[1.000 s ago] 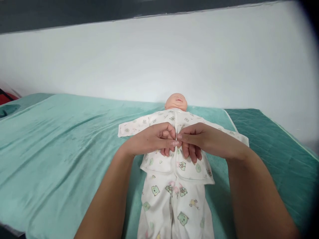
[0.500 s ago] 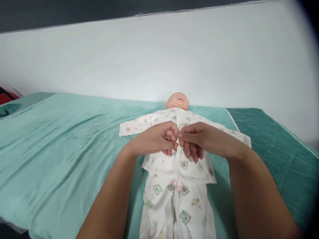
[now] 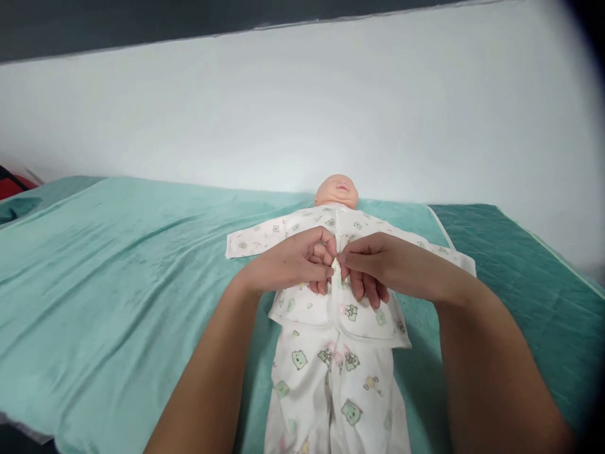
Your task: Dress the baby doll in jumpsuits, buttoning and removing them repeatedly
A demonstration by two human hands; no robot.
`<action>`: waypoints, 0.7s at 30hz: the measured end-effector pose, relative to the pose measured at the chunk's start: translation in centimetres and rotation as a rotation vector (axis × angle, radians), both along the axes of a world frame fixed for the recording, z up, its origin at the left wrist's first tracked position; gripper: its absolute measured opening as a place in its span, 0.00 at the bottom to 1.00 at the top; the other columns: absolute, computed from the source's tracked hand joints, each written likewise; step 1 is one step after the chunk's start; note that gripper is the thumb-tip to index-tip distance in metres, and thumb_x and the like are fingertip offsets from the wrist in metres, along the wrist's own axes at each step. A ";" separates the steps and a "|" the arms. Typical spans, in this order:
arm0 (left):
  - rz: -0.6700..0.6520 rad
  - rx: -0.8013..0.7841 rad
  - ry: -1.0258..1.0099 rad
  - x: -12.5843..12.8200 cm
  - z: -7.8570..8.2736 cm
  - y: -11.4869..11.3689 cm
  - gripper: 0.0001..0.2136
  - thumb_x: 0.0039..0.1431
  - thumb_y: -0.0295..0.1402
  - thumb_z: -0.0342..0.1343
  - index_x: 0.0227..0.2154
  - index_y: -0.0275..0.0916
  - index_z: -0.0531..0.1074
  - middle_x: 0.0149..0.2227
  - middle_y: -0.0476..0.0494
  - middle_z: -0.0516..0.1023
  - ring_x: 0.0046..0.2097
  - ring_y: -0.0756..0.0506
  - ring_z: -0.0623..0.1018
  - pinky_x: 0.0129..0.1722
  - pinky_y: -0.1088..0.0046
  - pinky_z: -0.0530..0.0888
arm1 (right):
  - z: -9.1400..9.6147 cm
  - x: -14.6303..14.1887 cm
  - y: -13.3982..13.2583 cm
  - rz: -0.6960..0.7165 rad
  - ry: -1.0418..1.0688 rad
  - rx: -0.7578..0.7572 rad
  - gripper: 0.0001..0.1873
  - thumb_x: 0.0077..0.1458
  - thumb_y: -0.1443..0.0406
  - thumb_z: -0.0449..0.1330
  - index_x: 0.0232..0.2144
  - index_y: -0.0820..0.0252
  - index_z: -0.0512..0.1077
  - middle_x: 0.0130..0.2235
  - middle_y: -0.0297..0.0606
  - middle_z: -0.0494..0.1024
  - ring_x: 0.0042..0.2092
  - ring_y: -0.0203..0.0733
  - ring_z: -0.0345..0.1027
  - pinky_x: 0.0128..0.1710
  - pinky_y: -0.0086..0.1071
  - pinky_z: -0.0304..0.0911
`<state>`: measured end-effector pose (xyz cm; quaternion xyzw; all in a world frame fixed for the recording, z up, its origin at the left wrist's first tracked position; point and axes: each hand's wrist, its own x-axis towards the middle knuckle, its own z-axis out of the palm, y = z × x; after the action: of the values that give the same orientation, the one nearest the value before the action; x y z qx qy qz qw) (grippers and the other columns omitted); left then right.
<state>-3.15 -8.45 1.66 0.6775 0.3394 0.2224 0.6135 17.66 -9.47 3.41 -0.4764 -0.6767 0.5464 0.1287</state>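
A baby doll (image 3: 336,191) lies on its back, dressed in a white baby shirt (image 3: 307,309) with a small animal print and matching pants (image 3: 350,391). Over the middle of the shirt's front, my left hand (image 3: 305,258) pinches one side of the front edge between thumb and fingers. Close beside it, my right hand (image 3: 373,265) grips the other side of the edge, its lower fingers hanging loosely over the cloth. A little raised fold of fabric shows between the fingertips. Any fastener there is too small to make out.
A light green blanket (image 3: 118,284) with wrinkles lies under the doll. To the right is a darker green quilted cover (image 3: 510,284). A white wall (image 3: 283,120) rises behind the doll's head. Something red (image 3: 12,187) shows at the far left edge.
My left thumb has drawn back slightly to the left, so more of the fabric between the fingertips shows. Both hands otherwise stay in place on the shirt.
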 end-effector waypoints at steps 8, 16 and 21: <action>-0.097 -0.046 -0.054 -0.7 -0.2 0.3 0.11 0.57 0.27 0.56 0.41 0.41 0.63 0.29 0.51 0.75 0.29 0.50 0.78 0.29 0.74 0.73 | 0.0 0.2 -0.2 0.047 -0.005 0.012 0.13 0.59 0.61 0.53 0.25 0.60 0.69 0.25 0.37 0.78 0.24 0.36 0.72 0.23 0.26 0.64; -0.140 -0.087 -0.002 -0.8 -0.1 0.3 0.11 0.60 0.30 0.56 0.44 0.41 0.63 0.30 0.49 0.77 0.27 0.50 0.78 0.27 0.75 0.73 | -0.3 0.2 -0.1 0.089 -0.021 0.043 0.15 0.61 0.61 0.52 0.25 0.60 0.70 0.27 0.36 0.79 0.23 0.34 0.70 0.22 0.26 0.63; -0.151 -0.074 -0.017 -0.9 -0.1 0.3 0.10 0.61 0.32 0.55 0.44 0.42 0.63 0.28 0.51 0.76 0.27 0.50 0.77 0.27 0.74 0.73 | -0.2 0.1 -0.1 0.083 -0.037 0.047 0.14 0.61 0.60 0.52 0.27 0.60 0.70 0.27 0.36 0.79 0.24 0.35 0.71 0.23 0.26 0.63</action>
<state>-4.05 -8.11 1.53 0.6761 0.2900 0.1686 0.6560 17.80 -9.58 3.18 -0.4548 -0.7107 0.5265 0.1044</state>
